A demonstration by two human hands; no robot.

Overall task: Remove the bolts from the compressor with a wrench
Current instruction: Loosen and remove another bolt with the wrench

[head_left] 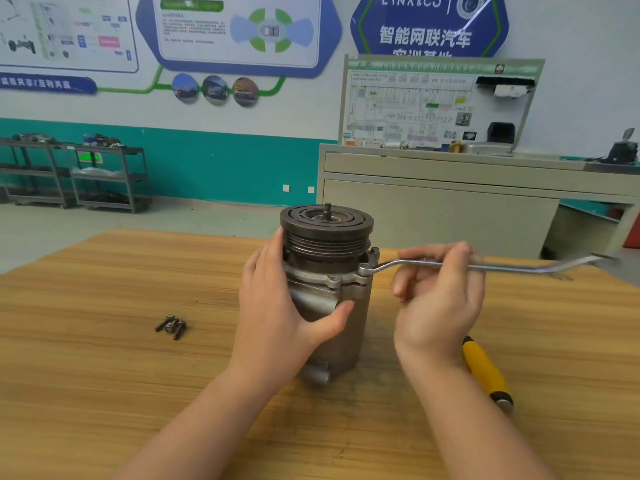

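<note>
A grey metal compressor [349, 317] with a dark grooved pulley on top stands upright on the wooden table [104, 358]. My left hand [280, 306] grips its left side, thumb across the front of the body. A silver ring wrench [512, 266] sits with its ring end on a bolt [363, 268] at the flange's right side and reaches out to the right. My right hand [440, 299] pinches the wrench shaft between thumb and fingers. Another bolt [334, 279] shows at the flange's front. Three loose dark bolts [172, 326] lie on the table to the left.
A yellow-handled tool [486, 370] lies on the table just right of my right forearm. Behind the table stand a grey training bench [450, 188] with a wiring board and, at far left, metal shelf carts [86, 174].
</note>
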